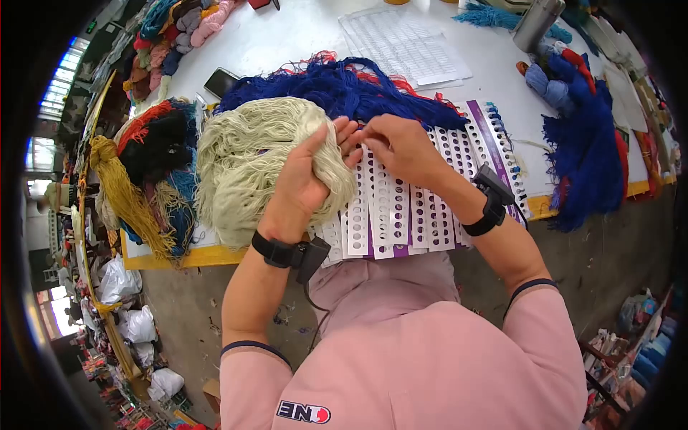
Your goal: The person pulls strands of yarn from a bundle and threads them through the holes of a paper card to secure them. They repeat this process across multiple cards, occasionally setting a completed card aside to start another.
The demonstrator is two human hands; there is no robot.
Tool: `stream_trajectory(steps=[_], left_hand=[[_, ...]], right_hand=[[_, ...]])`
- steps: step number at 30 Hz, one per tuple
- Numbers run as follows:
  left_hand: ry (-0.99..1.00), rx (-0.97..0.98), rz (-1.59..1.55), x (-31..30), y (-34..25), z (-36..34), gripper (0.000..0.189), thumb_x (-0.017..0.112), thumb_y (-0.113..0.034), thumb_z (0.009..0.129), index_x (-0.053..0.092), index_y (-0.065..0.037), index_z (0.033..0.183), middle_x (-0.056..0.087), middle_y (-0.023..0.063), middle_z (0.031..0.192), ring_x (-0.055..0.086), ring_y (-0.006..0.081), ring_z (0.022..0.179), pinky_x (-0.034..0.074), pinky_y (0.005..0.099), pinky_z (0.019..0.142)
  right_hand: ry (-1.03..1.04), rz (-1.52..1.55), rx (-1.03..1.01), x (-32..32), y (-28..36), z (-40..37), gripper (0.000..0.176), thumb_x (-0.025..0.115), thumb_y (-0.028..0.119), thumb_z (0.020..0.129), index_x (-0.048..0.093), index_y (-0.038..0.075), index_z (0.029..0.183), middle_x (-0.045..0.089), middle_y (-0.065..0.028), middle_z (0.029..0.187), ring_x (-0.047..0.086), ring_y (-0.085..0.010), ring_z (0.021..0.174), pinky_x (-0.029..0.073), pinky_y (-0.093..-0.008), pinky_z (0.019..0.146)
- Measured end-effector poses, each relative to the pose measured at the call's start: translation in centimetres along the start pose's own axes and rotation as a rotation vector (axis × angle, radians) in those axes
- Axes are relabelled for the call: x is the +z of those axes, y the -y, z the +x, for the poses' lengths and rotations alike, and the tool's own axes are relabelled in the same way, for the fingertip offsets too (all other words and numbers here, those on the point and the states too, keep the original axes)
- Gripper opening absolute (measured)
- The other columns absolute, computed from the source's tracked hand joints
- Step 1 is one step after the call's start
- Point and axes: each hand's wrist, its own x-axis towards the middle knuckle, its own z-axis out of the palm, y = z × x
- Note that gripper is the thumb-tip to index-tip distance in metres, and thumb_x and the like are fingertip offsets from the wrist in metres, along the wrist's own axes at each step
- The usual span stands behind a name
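A large hank of cream yarn [247, 168] lies in loose loops on the table in front of me. My left hand [304, 175] is at its right side, palm up, with a bundle of its strands between thumb and curved fingers. Just right of those fingertips, my right hand [401, 147] is closed in a pinch. Whatever thin thing it pinches is too small to make out. Under my hands lie several white thread sample cards [390, 204] with rows of round holes. Behind both hands a blue hank of yarn [301, 89] is spread out.
Black, red and mustard yarn [122, 190] hangs over the left table edge. A phone [221, 82] lies behind the cream hank. Printed sheets [405, 43] are farther back. More blue yarn [588, 158] and a metal flask [537, 25] are at the right.
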Motion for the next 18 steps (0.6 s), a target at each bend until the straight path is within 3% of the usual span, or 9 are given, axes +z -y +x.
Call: stream_trajectory(steps=[3, 4, 7, 11, 13, 16, 18], left_hand=[[0.006, 0.056, 0.056, 0.6, 0.3, -0.8, 0.041, 0.052, -0.021, 0.100, 0.048, 0.005, 0.132, 0.057, 0.0170, 0.128, 0.059, 0.0261, 0.114, 0.050, 0.0396, 0.098], [-0.010, 0.072, 0.088, 0.7, 0.5, -1.1, 0.041, 0.052, -0.021, 0.100, 0.048, 0.005, 0.132, 0.057, 0.0168, 0.127, 0.059, 0.0256, 0.114, 0.050, 0.0391, 0.097], [-0.026, 0.100, 0.111, 0.5, 0.3, -1.5, 0.039, 0.053, -0.022, 0.100, 0.050, 0.004, 0.129, 0.058, 0.0155, 0.125, 0.060, 0.0243, 0.112, 0.051, 0.0382, 0.095], [-0.071, 0.170, 0.098, 0.1, 0.3, -2.5, 0.030, 0.055, -0.016, 0.098, 0.054, 0.003, 0.121, 0.062, 0.0139, 0.114, 0.063, 0.0220, 0.103, 0.053, 0.0357, 0.090], [-0.090, 0.179, 0.112, 0.0, 0.4, -2.5, 0.032, 0.058, -0.010, 0.096, 0.053, 0.004, 0.124, 0.063, 0.0132, 0.111, 0.064, 0.0216, 0.099, 0.055, 0.0343, 0.086], [0.006, 0.253, 0.345, 0.3, 0.9, -2.6, 0.022, 0.064, -0.002, 0.089, 0.058, 0.002, 0.110, 0.066, 0.0117, 0.098, 0.066, 0.0195, 0.087, 0.055, 0.0304, 0.078], [-0.037, 0.250, 0.356, 0.7, 1.1, -2.7, 0.028, 0.066, 0.001, 0.086, 0.058, 0.003, 0.113, 0.065, 0.0106, 0.095, 0.066, 0.0187, 0.083, 0.054, 0.0293, 0.076]], right_hand=[[0.067, 0.509, 0.417, 0.4, 3.0, 0.9, 0.011, 0.063, 0.009, 0.086, 0.063, -0.001, 0.091, 0.066, -0.0096, 0.082, 0.065, -0.0196, 0.072, 0.051, -0.0318, 0.067], [0.207, 0.692, 0.573, 0.4, 4.0, 1.2, 0.011, 0.063, 0.009, 0.087, 0.063, -0.002, 0.090, 0.065, -0.0057, 0.083, 0.062, -0.0120, 0.073, 0.050, -0.0278, 0.066], [0.179, 1.011, 0.613, 1.6, 4.2, 1.3, 0.010, 0.063, 0.009, 0.090, 0.062, 0.000, 0.091, 0.062, -0.0017, 0.082, 0.060, -0.0116, 0.072, 0.049, -0.0247, 0.064], [0.227, 1.034, 0.661, 0.2, 3.8, 0.3, 0.011, 0.062, 0.018, 0.095, 0.058, 0.007, 0.093, 0.060, -0.0001, 0.080, 0.049, -0.0030, 0.064, 0.037, -0.0159, 0.055], [0.219, 1.026, 0.650, 0.5, 3.0, -0.3, 0.013, 0.061, 0.020, 0.096, 0.058, 0.007, 0.094, 0.060, -0.0001, 0.079, 0.051, -0.0039, 0.064, 0.040, -0.0167, 0.056], [0.188, 1.042, 0.632, 0.7, 2.9, -1.2, 0.012, 0.059, 0.018, 0.097, 0.059, 0.006, 0.094, 0.061, -0.0003, 0.078, 0.052, -0.0041, 0.063, 0.041, -0.0168, 0.055], [0.154, 1.065, 0.644, 0.7, 2.9, -1.4, 0.012, 0.057, 0.018, 0.098, 0.058, 0.007, 0.093, 0.062, -0.0003, 0.078, 0.052, -0.0042, 0.062, 0.041, -0.0170, 0.055]])
